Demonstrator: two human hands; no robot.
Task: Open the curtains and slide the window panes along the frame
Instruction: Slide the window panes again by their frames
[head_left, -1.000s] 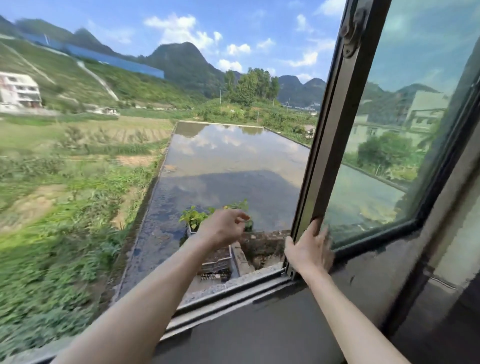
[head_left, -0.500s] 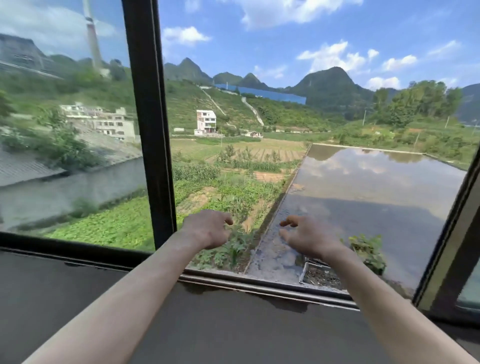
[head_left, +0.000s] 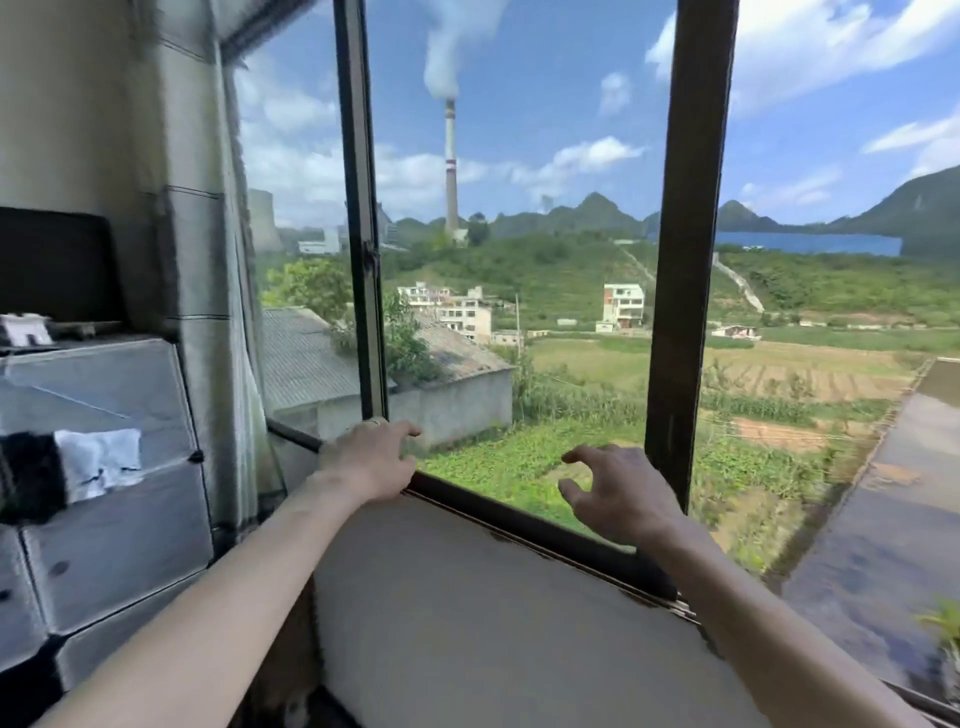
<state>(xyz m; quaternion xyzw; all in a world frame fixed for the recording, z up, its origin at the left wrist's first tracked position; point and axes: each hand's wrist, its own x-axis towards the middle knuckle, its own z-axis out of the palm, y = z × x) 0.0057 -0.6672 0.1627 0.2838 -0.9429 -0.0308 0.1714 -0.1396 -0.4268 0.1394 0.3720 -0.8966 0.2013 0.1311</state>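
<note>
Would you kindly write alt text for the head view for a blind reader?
Two hands reach for a dark-framed sliding window: the left hand by the foot of a pane stile, the right hand open in mid-air. A curtain hangs at left.

You're in a lived-in room of a house in the countryside. A pale sheer curtain (head_left: 228, 322) is bunched at the left of a dark metal sliding window frame (head_left: 688, 260), above a deep grey concrete sill (head_left: 493, 634). To your left stand stacked grey plastic storage cubes (head_left: 109, 545) with a white cloth (head_left: 98, 460) tucked in. Outside, you look down on a grey corrugated roof (head_left: 301, 358), green fields (head_left: 571, 452), white houses (head_left: 623, 306) and a tall smoking chimney (head_left: 450, 166).
</note>
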